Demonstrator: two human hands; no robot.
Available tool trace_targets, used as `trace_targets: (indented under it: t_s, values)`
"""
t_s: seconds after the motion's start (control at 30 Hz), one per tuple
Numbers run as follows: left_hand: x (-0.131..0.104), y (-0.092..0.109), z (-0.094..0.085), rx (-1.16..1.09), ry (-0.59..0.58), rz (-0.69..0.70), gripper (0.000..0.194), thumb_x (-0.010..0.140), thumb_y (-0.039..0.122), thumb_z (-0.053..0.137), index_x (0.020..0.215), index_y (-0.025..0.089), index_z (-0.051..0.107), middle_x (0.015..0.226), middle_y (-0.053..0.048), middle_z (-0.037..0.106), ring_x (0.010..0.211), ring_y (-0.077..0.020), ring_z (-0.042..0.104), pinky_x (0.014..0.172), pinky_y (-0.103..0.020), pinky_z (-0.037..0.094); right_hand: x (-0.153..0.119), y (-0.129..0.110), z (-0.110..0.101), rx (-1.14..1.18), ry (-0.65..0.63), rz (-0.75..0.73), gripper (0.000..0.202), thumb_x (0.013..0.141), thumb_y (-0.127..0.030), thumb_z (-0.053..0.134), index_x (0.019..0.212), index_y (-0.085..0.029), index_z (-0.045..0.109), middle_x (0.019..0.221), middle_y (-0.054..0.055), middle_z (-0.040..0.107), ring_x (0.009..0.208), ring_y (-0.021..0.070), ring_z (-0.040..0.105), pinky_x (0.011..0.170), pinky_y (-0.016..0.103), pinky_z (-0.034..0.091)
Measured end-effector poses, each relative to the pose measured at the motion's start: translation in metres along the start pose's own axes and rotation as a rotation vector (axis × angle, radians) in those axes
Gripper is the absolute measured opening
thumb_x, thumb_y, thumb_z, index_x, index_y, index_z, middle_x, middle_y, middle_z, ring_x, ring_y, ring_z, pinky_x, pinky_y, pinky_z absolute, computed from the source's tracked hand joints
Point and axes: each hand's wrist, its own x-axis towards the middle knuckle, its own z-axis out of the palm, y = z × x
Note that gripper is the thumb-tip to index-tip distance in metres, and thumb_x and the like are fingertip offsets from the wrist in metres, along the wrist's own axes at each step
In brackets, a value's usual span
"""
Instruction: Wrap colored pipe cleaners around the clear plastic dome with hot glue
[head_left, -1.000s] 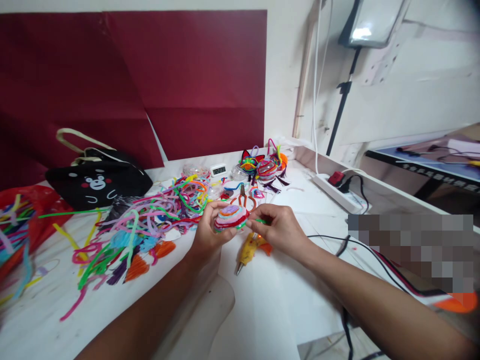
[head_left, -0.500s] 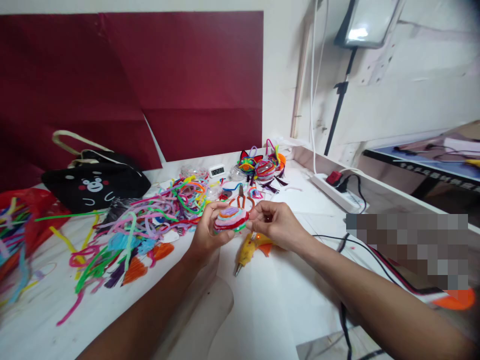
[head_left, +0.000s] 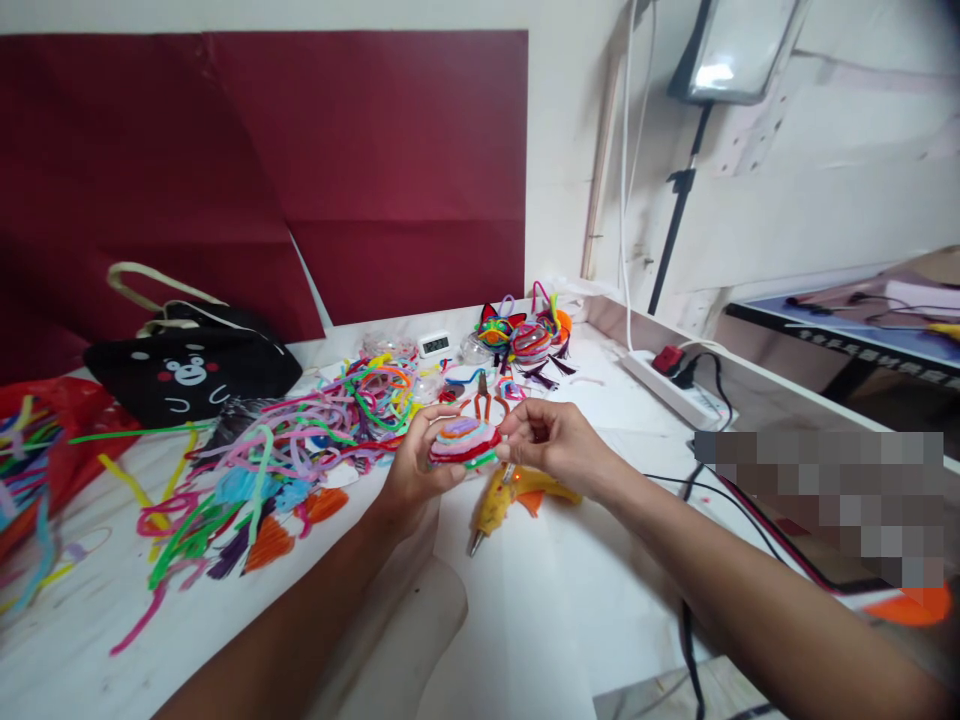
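Note:
A rounded craft piece (head_left: 465, 443) is covered in curved rows of fuzzy pipe cleaners in purple, orange, pink, red and green. Its left side sits in my left hand (head_left: 416, 465), fingers and thumb closed around it. At its right edge, my right hand (head_left: 551, 440) is closed in a pinch, fingertips touching the piece; any loose end between them is too small to make out. Just beneath lies a yellow hot glue gun (head_left: 493, 503), nozzle toward me, with a small orange light on. Pliers with orange handles (head_left: 483, 398) rest right behind the piece.
Loose pipe cleaners (head_left: 292, 450) and orange tassels (head_left: 270, 540) spread over the left. Decorated craft pieces (head_left: 529, 338) and a small digital timer (head_left: 434, 345) stand at the back. A power strip (head_left: 671, 388) with cables lies right; a black bag (head_left: 191, 360) sits at back left.
The craft piece has tilted slightly, showing more of its green lower edge. My right hand has shifted slightly, and more of the glue gun's handle shows beneath it.

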Motion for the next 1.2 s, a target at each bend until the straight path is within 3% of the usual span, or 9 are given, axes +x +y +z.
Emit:
trace_targets:
  t_s: [0.2, 0.4, 0.5, 0.7, 0.87, 1.0, 1.2]
  values:
    - [-0.001, 0.004, 0.002, -0.080, -0.030, -0.051, 0.066, 0.060, 0.025, 0.079, 0.119, 0.025, 0.049, 0.110, -0.005, 0.064, 0.097, -0.0237, 0.063, 0.081, -0.033, 0.048, 0.000, -0.007, -0.004, -0.080, 0.024, 0.059, 0.049, 0.056, -0.034, 0.084, 0.095, -0.015, 0.061, 0.089, 0.002, 0.060, 0.060, 0.0083, 0.046, 0.055, 0.024, 0.039]
    - [-0.001, 0.004, 0.001, -0.107, -0.065, -0.061, 0.068, 0.061, 0.027, 0.078, 0.122, 0.025, 0.048, 0.113, -0.006, 0.062, 0.102, -0.0252, 0.062, 0.084, -0.034, 0.047, -0.002, -0.011, -0.005, 0.114, -0.193, 0.128, 0.046, 0.060, -0.040, 0.083, 0.095, -0.016, 0.064, 0.080, 0.001, 0.064, 0.074, 0.0149, 0.058, 0.072, 0.028, 0.045]
    - [-0.001, 0.004, -0.001, -0.108, -0.066, -0.063, 0.068, 0.060, 0.028, 0.079, 0.122, 0.026, 0.050, 0.120, -0.006, 0.058, 0.110, -0.0264, 0.058, 0.086, -0.033, 0.047, -0.002, -0.011, -0.005, 0.142, -0.237, 0.105, 0.045, 0.063, -0.043, 0.082, 0.095, -0.016, 0.066, 0.079, 0.001, 0.064, 0.077, 0.0167, 0.060, 0.075, 0.030, 0.046]
    - [0.000, 0.008, 0.000, -0.026, -0.024, -0.044, 0.066, 0.063, 0.030, 0.080, 0.122, 0.027, 0.050, 0.123, -0.007, 0.058, 0.116, -0.0289, 0.055, 0.088, -0.034, 0.047, -0.002, -0.009, -0.005, 0.063, -0.171, 0.048, 0.044, 0.067, -0.043, 0.079, 0.100, -0.015, 0.067, 0.080, 0.003, 0.066, 0.076, 0.0174, 0.060, 0.072, 0.030, 0.046]
    - [0.004, 0.010, 0.001, -0.001, -0.006, -0.010, 0.065, 0.064, 0.027, 0.080, 0.121, 0.025, 0.047, 0.119, -0.007, 0.063, 0.112, -0.0282, 0.059, 0.091, -0.037, 0.046, 0.002, -0.005, -0.004, 0.100, -0.086, 0.055, 0.049, 0.060, -0.038, 0.083, 0.100, -0.015, 0.066, 0.091, 0.005, 0.067, 0.084, 0.0191, 0.061, 0.077, 0.032, 0.047]
    - [0.004, 0.011, 0.001, 0.025, -0.010, -0.060, 0.056, 0.069, 0.026, 0.076, 0.118, 0.024, 0.048, 0.120, -0.009, 0.065, 0.112, -0.0285, 0.060, 0.093, -0.039, 0.045, 0.007, 0.002, -0.004, 0.098, -0.040, 0.069, 0.052, 0.059, -0.039, 0.084, 0.100, -0.015, 0.064, 0.095, 0.006, 0.067, 0.083, 0.0188, 0.062, 0.078, 0.032, 0.048]
    - [0.001, 0.011, 0.002, 0.044, -0.010, -0.079, 0.050, 0.072, 0.028, 0.073, 0.117, 0.024, 0.052, 0.124, -0.010, 0.063, 0.116, -0.0305, 0.058, 0.094, -0.039, 0.045, 0.008, 0.003, -0.004, -0.020, 0.011, 0.039, 0.051, 0.062, -0.037, 0.081, 0.103, -0.012, 0.064, 0.092, 0.006, 0.066, 0.069, 0.0126, 0.055, 0.065, 0.027, 0.044]
